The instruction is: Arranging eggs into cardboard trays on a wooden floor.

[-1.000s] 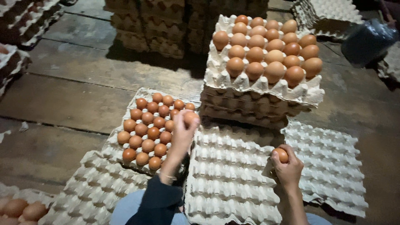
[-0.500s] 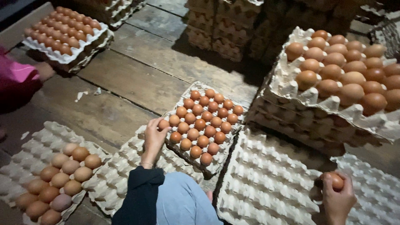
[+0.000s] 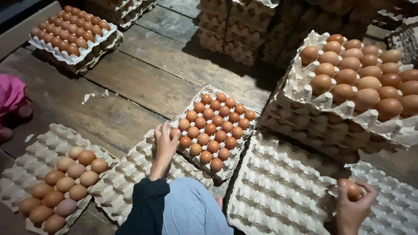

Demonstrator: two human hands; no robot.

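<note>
A small brown egg (image 3: 351,189) sits in the right hand (image 3: 353,208), and the fingers curl around it and hold it tight. The egg is low on the right, just above the seam between two empty grey paper egg trays (image 3: 278,191). Its long way seems to point up and a bit to the left, but the fingers hide part of it. The left hand (image 3: 165,146) is well apart from the egg, far over to the left. That hand is open with its fingers spread, and the fingertips touch the edge of a grey paper tray full of little brown eggs (image 3: 213,130). So the right hand is the near one. Behind sits a tall stack of trays with big brown eggs on top (image 3: 361,85). All of it rests on a dark wooden floor (image 3: 143,82).
</note>
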